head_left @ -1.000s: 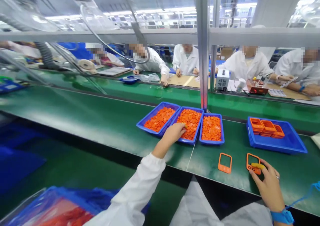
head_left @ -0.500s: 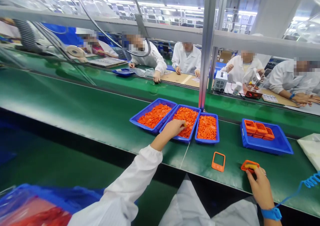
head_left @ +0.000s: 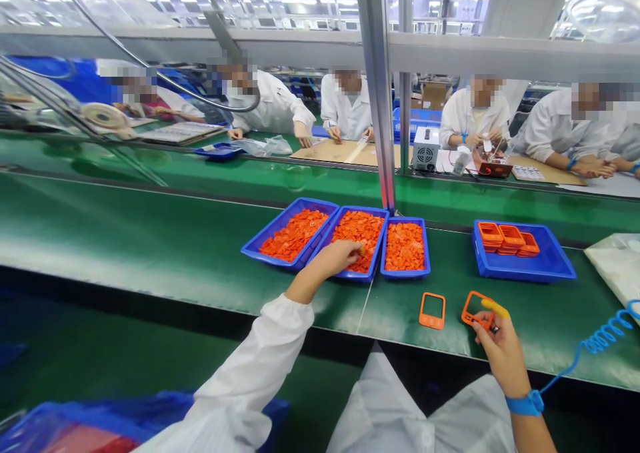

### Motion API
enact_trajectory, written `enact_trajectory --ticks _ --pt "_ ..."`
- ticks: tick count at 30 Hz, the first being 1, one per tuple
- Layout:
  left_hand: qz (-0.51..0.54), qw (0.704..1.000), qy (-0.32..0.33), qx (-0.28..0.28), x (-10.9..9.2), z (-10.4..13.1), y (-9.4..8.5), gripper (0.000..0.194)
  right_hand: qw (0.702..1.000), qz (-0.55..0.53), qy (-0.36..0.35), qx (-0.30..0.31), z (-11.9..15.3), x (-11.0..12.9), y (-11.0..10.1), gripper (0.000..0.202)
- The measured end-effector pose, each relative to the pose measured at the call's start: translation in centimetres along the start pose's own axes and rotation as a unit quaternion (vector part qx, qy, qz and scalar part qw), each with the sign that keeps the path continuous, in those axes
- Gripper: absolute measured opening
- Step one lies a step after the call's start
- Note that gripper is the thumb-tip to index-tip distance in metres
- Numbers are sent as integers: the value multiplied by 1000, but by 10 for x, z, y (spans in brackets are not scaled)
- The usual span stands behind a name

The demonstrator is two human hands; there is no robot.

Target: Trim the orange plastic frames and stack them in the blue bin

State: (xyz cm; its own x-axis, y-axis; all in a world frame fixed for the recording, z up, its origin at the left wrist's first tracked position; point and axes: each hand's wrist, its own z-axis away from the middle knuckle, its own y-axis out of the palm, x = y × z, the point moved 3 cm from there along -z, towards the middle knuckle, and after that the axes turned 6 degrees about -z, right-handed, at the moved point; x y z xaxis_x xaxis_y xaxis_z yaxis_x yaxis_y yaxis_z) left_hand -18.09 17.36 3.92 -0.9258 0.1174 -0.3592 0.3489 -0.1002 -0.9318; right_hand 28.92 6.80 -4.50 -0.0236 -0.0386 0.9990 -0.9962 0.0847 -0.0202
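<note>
My left hand (head_left: 340, 255) reaches into the middle blue tray (head_left: 314, 255), its fingers pinched together over small orange plastic pieces (head_left: 357, 229). Whether a piece is between those fingertips is hidden. In my right hand (head_left: 500, 336) is an orange plastic frame (head_left: 466, 316), gripped at its lower edge and tilted up. A yellow finger cot (head_left: 496, 307) covers the index finger of that hand. Flat on the green bench, left of it, lies a second orange frame (head_left: 432, 321).
Two more blue trays of orange pieces, a left tray (head_left: 250, 247) and a right tray (head_left: 427, 269), flank the middle one. Stacked frames fill part of another blue tray (head_left: 525, 271). A coiled blue cord (head_left: 600, 338) runs from my right wrist. A metal post (head_left: 379, 93) rises behind.
My right hand has lifted and tilted its orange frame, so the opening now faces me. My left hand stays at the middle tray. The camera view has shifted slightly.
</note>
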Motion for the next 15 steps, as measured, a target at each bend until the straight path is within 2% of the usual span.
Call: enact_trajectory --ticks 4,7,9,12,15 --pt "13 998 -16 -62 -1 8 -11 13 999 -35 16 -22 -2 -2 -1 70" --pt "76 987 -19 -143 -21 33 -9 25 998 -46 39 -18 -4 -1 -2 69" --pt "201 963 -1 -180 -49 55 6 28 997 -47 59 -19 -2 2 4 64" --pt "343 930 32 -125 -109 87 45 22 993 -81 80 -8 8 12 24 64" --pt "388 916 61 -76 -164 111 81 18 986 -130 101 19 20 23 50 63"
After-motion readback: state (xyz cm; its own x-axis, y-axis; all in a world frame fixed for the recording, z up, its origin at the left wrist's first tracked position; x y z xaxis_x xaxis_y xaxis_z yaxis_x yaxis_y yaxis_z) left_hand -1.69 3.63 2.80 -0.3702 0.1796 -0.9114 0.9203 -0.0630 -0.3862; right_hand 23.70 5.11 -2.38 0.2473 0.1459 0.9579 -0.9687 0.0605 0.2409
